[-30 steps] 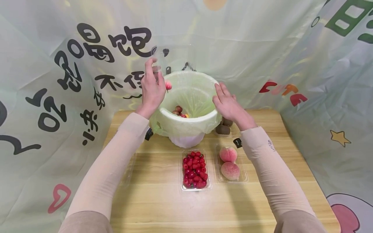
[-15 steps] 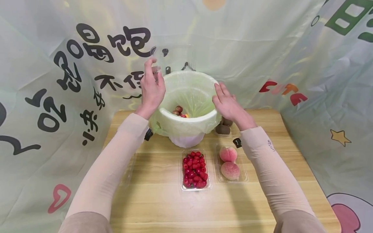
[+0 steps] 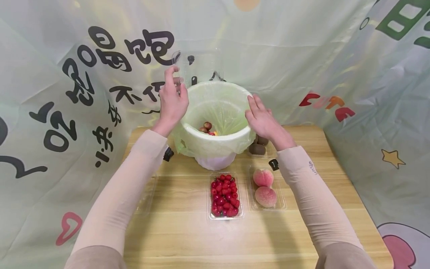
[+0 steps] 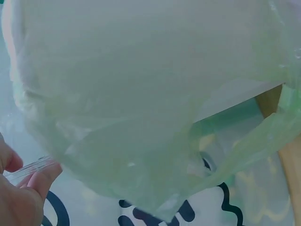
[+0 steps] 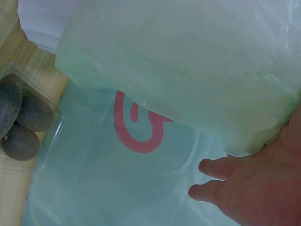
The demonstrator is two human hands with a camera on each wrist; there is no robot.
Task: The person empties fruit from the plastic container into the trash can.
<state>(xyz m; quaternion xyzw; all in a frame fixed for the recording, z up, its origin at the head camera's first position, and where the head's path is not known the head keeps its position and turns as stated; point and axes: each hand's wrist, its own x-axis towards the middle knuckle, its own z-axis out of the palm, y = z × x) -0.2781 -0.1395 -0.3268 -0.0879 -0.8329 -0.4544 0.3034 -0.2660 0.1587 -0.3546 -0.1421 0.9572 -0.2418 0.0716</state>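
Observation:
My left hand (image 3: 173, 101) pinches the edge of a clear plastic container (image 3: 201, 65), raised and tipped up at the back of a bin (image 3: 216, 139). In the left wrist view, thumb and fingers (image 4: 42, 179) close on the container's thin clear edge (image 4: 29, 170). The bin has a pale green plastic liner (image 3: 231, 112) folded over its rim. Several fruits (image 3: 207, 126), brownish, red and yellow, lie at its bottom. My right hand (image 3: 263, 119) rests at the bin's right rim with its fingers extended; the right wrist view shows it beside the liner (image 5: 188, 70).
On the wooden table (image 3: 215, 243) a clear box of red berries (image 3: 225, 196) stands in front of the bin. Right of it, two peaches (image 3: 264, 188) sit in a tray. Dark kiwis (image 5: 21, 117) lie in another, behind my right wrist. A printed curtain (image 3: 275, 67) surrounds the table.
A small pink-red fruit seen beside my left hand one second ago is gone from view. The left hand and container have shifted slightly left and up. The right hand stays at the rim.

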